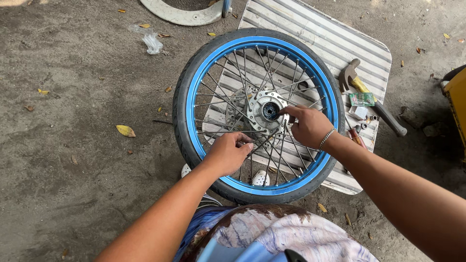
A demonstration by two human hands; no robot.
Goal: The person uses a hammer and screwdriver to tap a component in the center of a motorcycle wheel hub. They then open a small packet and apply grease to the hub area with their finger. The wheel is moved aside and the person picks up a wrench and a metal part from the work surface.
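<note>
A motorcycle wheel with a black tyre (182, 104) and a blue rim (209, 63) stands tilted against my legs, its thin steel spokes (228, 80) running to a silver hub (264, 110). My left hand (228, 154) pinches spokes near the lower rim. My right hand (308, 125), with a bracelet on the wrist, grips something small at the hub's right edge, where spokes meet the flange; what its fingers hold is hidden.
A white corrugated panel (335, 39) lies under the wheel on the dirt ground. On its right side rest a claw hammer (369, 97), a small green packet (361, 99) and small metal parts. A yellow box (456, 104) is at the far right, a white ring (182, 14) at the top.
</note>
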